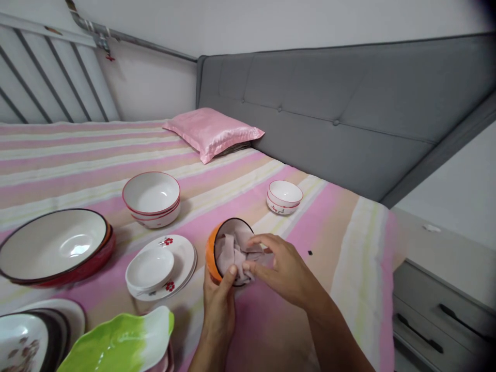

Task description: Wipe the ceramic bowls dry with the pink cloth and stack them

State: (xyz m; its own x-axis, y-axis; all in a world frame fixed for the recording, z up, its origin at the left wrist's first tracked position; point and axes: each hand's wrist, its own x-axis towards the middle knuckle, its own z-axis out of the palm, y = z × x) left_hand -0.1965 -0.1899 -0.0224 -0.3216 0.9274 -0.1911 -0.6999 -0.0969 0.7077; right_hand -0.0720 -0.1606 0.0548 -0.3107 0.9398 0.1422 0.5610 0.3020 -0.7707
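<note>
My left hand (219, 302) grips a small orange bowl (211, 251) with a dark rim, tilted on its side above the striped bedsheet. My right hand (279, 268) presses a greyish-pink cloth (231, 250) into the bowl's inside, fingers closed on the cloth. Both hands hold the bowl near the middle of the bed, a little above the sheet.
On the bed lie a stack of red-rimmed white bowls (152, 199), two small bowls (284, 197), a saucer on flowered plates (160, 266), a large red dish (54, 246), a green leaf-shaped plate (116, 341) and more plates (34, 330). A pink pillow (212, 132) lies by the grey headboard; a drawer unit (437, 305) stands at right.
</note>
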